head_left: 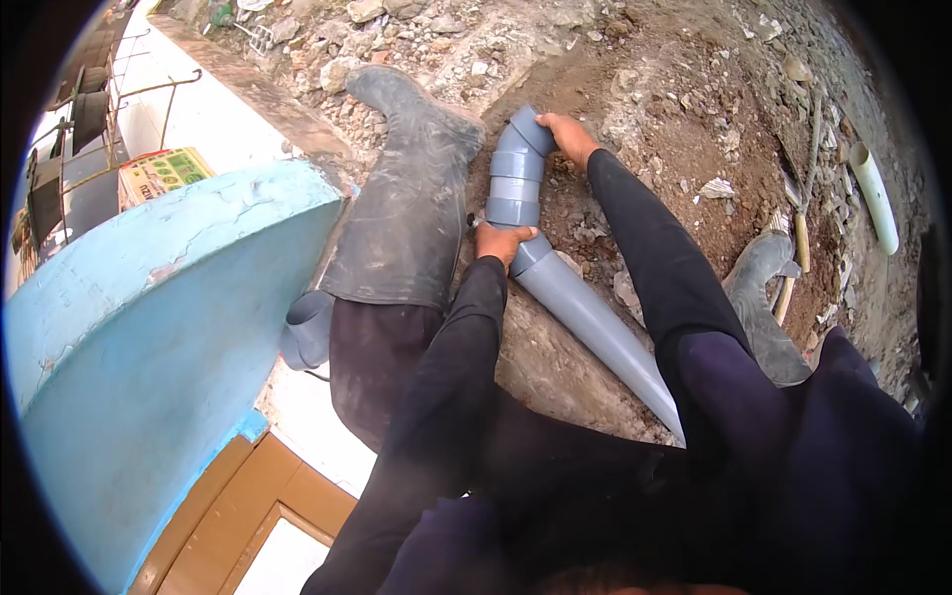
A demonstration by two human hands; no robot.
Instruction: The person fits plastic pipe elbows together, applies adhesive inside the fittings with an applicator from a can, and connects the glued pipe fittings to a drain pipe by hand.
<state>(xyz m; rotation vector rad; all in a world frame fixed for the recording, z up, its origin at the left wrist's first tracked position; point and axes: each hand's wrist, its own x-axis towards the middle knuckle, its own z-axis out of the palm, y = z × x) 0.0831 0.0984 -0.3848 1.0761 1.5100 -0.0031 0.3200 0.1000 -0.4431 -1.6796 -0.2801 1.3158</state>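
Observation:
A long grey PVC pipe (598, 324) runs from between my legs up to a chain of grey fittings over the dirt. My left hand (501, 244) is closed around the lower fitting (513, 211), where the chain bends. A small dark thing sticks out beside its thumb side, too small to name. At the top end, my right hand (571, 141) grips the angled pipe elbow (527, 131), fingers partly hidden behind it. Between the hands, a short light-grey stretch of pipe (515, 188) shows between two collars.
My rubber boots, left (402, 198) and right (764, 297), stand either side of the pipe on rubble-strewn soil. A light blue wall (178, 288) rises at left, with another grey fitting (309, 325) beside it. Wooden tool handles (802, 243) and a pale pipe piece (873, 198) lie at right.

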